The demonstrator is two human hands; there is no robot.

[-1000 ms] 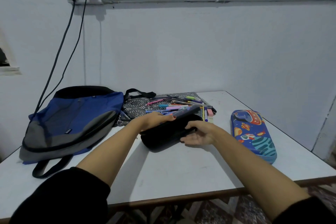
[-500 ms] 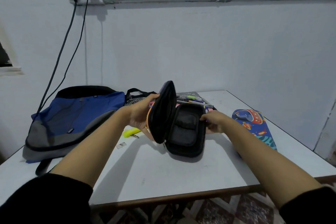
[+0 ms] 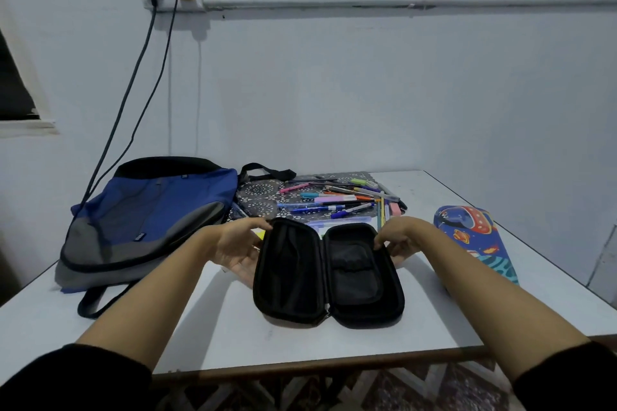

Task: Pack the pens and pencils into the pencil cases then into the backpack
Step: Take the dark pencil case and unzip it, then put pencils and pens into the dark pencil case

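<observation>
We log the black pencil case [image 3: 329, 274] lying opened flat on the white table [image 3: 233, 337], left hand [image 3: 235, 248] gripping its left half's outer edge, right hand [image 3: 397, 238] pinching the right half's far rim, pens and pencils [image 3: 337, 200] loose on the patterned mat [image 3: 260, 197] just behind, backpack [image 3: 150, 220] at left.

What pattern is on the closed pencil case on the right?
The closed pencil case is blue with cartoon rockets and planets; head view shows it.
</observation>
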